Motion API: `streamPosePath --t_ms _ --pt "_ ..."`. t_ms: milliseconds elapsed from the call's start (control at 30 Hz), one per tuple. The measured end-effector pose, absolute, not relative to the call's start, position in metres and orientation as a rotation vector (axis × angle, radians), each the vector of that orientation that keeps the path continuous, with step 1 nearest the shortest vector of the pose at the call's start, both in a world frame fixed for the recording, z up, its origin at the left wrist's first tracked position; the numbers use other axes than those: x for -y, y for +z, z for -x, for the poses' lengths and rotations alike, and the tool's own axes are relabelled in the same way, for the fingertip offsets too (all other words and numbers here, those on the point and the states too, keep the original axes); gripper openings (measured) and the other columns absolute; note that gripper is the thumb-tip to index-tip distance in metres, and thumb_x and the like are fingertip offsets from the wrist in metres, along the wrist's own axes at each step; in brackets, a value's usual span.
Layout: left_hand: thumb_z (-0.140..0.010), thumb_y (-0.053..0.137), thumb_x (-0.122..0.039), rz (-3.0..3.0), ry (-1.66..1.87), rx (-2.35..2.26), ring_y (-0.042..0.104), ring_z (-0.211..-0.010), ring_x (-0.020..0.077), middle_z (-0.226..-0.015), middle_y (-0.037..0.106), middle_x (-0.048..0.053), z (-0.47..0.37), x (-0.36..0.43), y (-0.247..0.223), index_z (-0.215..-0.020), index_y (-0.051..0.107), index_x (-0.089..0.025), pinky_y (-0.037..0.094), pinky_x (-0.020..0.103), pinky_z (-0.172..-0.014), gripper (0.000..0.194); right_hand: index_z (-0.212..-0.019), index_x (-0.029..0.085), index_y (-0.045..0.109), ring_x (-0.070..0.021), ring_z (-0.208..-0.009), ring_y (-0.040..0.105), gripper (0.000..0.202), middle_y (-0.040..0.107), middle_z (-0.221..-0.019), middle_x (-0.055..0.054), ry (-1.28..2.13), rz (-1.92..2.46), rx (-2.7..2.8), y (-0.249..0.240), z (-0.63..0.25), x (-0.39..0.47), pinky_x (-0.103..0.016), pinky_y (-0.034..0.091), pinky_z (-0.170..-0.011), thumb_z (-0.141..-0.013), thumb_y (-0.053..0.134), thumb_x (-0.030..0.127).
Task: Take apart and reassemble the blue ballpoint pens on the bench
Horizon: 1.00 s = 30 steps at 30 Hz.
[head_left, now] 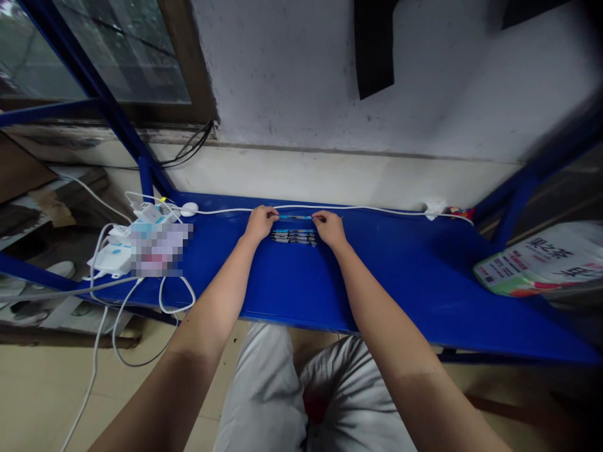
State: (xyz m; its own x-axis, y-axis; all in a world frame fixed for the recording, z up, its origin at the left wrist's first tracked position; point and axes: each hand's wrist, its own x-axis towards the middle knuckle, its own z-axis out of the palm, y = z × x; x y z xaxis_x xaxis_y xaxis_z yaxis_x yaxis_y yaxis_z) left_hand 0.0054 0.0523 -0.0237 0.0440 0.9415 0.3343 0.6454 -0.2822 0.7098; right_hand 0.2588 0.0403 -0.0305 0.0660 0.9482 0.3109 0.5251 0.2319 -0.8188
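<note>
Between my two hands a slim blue pen point(296, 217) lies crosswise, just beyond a row of other pens. My left hand point(260, 223) pinches its left end, thumb and fingers together. At the other end, my right hand point(330, 226) closes on the pen in the same way. Several pens point(294, 236) with dark and clear barrels lie side by side on the blue tabletop point(296, 282), close to my wrists. Whether the held pen touches the tabletop is hard to make out.
White power strips and plugs point(115, 251) crowd the left end, with loose cables point(117, 339) hanging down. A white cable point(358, 208) runs along the back edge. At right lies a printed plastic package point(541, 260). Crumpled white tissue point(434, 209) and a red wrapper point(459, 213) sit at back right.
</note>
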Motion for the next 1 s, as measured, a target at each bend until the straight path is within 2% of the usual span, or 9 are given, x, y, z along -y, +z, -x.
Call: streamPosePath --t_ms 233,400,567,700,833,1000 --pt "-0.085 0.073 -0.018 -2.013 1.038 -1.657 0.064 -0.093 0.0257 -0.094 0.07 0.009 -0.005 -0.057 -0.028 -0.092 0.082 -0.02 0.05 0.041 -0.095 0.012 -0.092 0.022 0.081 -0.0286 -0.104 0.072 0.023 0.08 -0.107 -0.009 0.526 1.413 1.649 -0.035 -0.261 -0.04 -0.046 0.052 -0.105 -0.082 0.062 0.014" --pt "-0.086 0.073 -0.022 -1.927 1.119 -1.654 0.066 -0.093 0.0257 -0.098 0.069 0.011 -0.004 -0.049 -0.024 -0.098 0.081 -0.018 0.051 0.04 -0.095 0.014 -0.087 0.023 0.078 -0.0252 -0.093 0.07 0.014 0.078 -0.096 -0.007 0.607 1.389 1.573 -0.036 -0.265 -0.038 -0.043 0.055 -0.096 -0.08 0.067 0.018" --pt "-0.087 0.066 -0.021 -1.859 1.274 -1.7 0.066 -0.088 0.0233 -0.095 0.071 0.009 -0.006 -0.032 -0.014 -0.087 0.077 -0.019 0.053 0.037 -0.091 0.011 -0.076 0.024 0.078 -0.0245 -0.091 0.067 0.007 0.076 -0.094 -0.006 0.631 1.343 1.686 -0.033 -0.273 -0.034 -0.043 0.053 -0.095 -0.076 0.072 0.02" --pt "-0.081 0.064 -0.016 -1.849 1.062 -1.641 0.068 -0.082 0.025 -0.084 0.075 0.007 -0.013 -0.018 -0.009 -0.082 0.078 -0.021 0.052 0.036 -0.083 0.015 -0.069 0.026 0.076 -0.0279 -0.1 0.067 0.01 0.075 -0.09 -0.006 0.653 1.268 1.746 -0.032 -0.275 -0.032 -0.046 0.051 -0.098 -0.075 0.074 0.019" --pt "-0.076 0.065 -0.013 -1.913 0.894 -1.64 0.069 -0.08 0.0274 -0.078 0.076 0.007 -0.018 -0.013 -0.008 -0.079 0.08 -0.022 0.052 0.037 -0.081 0.018 -0.063 0.025 0.074 -0.0297 -0.104 0.067 0.014 0.075 -0.091 -0.008 0.61 1.272 1.758 -0.034 -0.274 -0.033 -0.048 0.049 -0.103 -0.075 0.074 0.018" --pt "-0.081 0.065 -0.016 -1.92 0.892 -1.643 0.071 -0.087 0.0278 -0.088 0.079 0.008 -0.017 -0.017 -0.012 -0.084 0.08 -0.023 0.053 0.038 -0.086 0.016 -0.065 0.025 0.073 -0.0292 -0.103 0.066 0.015 0.075 -0.094 -0.009 0.569 1.313 1.769 -0.033 -0.271 -0.031 -0.048 0.049 -0.103 -0.08 0.071 0.021"
